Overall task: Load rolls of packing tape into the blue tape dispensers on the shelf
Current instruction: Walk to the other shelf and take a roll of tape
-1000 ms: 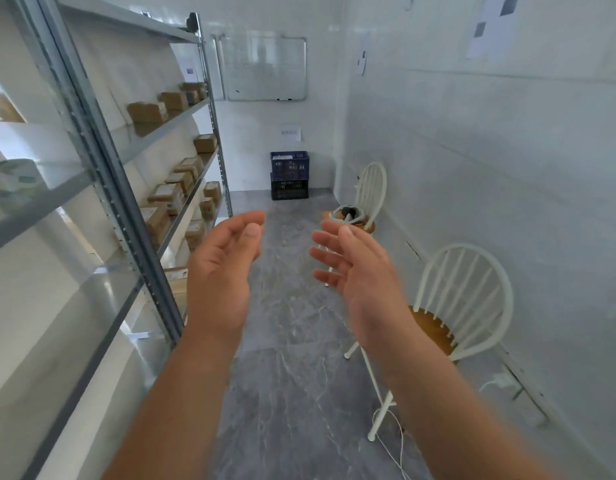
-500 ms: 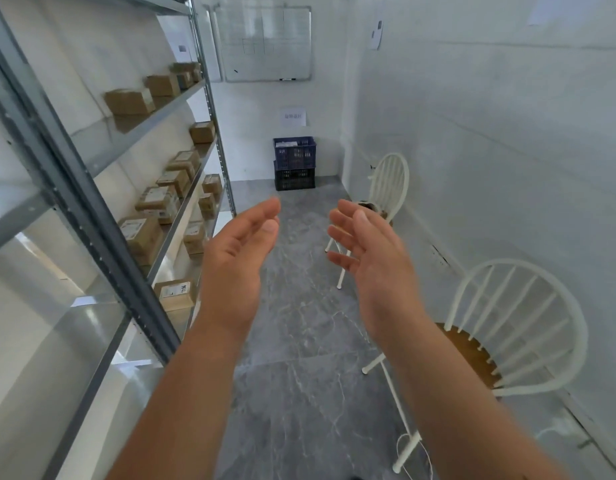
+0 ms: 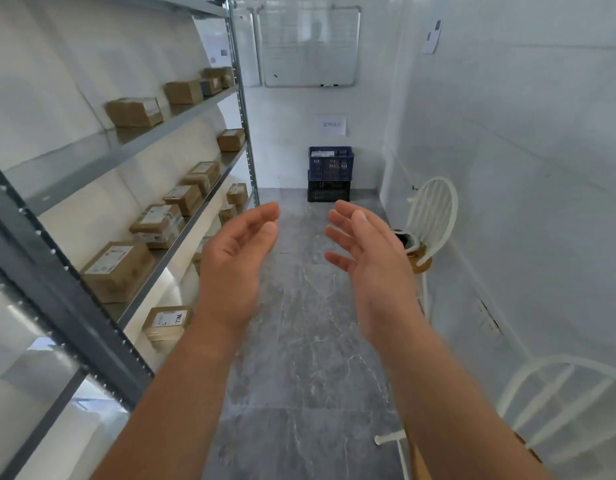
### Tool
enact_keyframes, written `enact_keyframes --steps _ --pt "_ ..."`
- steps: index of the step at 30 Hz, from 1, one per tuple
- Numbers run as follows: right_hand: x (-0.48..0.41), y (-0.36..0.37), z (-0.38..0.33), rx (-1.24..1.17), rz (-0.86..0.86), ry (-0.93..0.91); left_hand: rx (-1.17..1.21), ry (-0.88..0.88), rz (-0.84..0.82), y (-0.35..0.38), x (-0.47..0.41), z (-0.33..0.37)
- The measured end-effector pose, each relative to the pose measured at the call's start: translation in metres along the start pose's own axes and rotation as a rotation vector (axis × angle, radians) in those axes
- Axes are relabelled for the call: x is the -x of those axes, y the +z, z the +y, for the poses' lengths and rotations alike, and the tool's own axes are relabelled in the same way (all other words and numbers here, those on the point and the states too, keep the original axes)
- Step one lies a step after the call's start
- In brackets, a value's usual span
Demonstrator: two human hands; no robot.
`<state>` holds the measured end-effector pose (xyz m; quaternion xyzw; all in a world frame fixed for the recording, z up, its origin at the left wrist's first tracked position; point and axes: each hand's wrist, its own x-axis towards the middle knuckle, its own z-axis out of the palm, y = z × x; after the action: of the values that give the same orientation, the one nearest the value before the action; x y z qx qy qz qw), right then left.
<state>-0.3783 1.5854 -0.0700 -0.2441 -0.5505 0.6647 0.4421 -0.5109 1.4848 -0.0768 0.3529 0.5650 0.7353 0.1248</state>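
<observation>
My left hand (image 3: 235,261) and my right hand (image 3: 372,261) are raised in front of me over the grey floor, palms facing each other, fingers apart, holding nothing. A brown roll of packing tape (image 3: 419,258) lies on the seat of the far white chair (image 3: 434,209), just right of my right hand; something dark and white rests on top of it. A grey metal shelf (image 3: 133,150) runs along the left wall. No blue tape dispenser is visible.
Several brown cardboard parcels (image 3: 118,268) sit on the shelf levels. Stacked blue and black crates (image 3: 330,173) stand at the far wall under a whiteboard (image 3: 308,46). A second white chair (image 3: 559,403) is close at the lower right. A shelf post (image 3: 67,299) crosses the left foreground.
The view has moved forward down the aisle; the far chair and crates look closer. Both hands have stayed raised and apart, holding nothing.
</observation>
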Motion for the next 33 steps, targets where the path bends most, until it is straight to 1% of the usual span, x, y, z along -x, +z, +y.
enact_keyframes --steps 3,6,11,14,19,24,27,30,33 --pt "-0.039 0.002 0.005 -0.001 -0.071 0.017 -0.001 0.005 0.057 0.003 -0.023 -0.009" --pt "-0.07 0.019 0.012 -0.006 -0.169 0.067 0.017 -0.024 0.136 -0.013 -0.038 -0.012" --pt "-0.101 0.08 0.028 -0.041 -0.385 0.123 0.026 0.009 0.412 -0.054 -0.057 -0.007" --pt "-0.105 0.131 0.038 -0.062 -0.532 0.165 -0.028 0.069 0.547 -0.085 -0.06 0.0" --pt "-0.099 0.227 0.054 -0.141 -0.772 0.227 -0.185 0.189 0.797 -0.154 -0.045 0.02" --pt "-0.066 0.314 0.071 -0.212 -0.997 0.251 -0.23 0.247 1.008 -0.224 -0.023 0.038" --pt "-0.044 0.355 0.077 -0.249 -1.08 0.258 -0.24 0.256 1.087 -0.258 -0.013 0.046" --pt "-0.025 0.39 0.082 -0.235 -1.146 0.254 -0.238 0.269 1.161 -0.287 -0.007 0.051" --pt "-0.011 0.417 0.086 -0.244 -1.189 0.274 -0.263 0.275 1.216 -0.313 -0.003 0.056"
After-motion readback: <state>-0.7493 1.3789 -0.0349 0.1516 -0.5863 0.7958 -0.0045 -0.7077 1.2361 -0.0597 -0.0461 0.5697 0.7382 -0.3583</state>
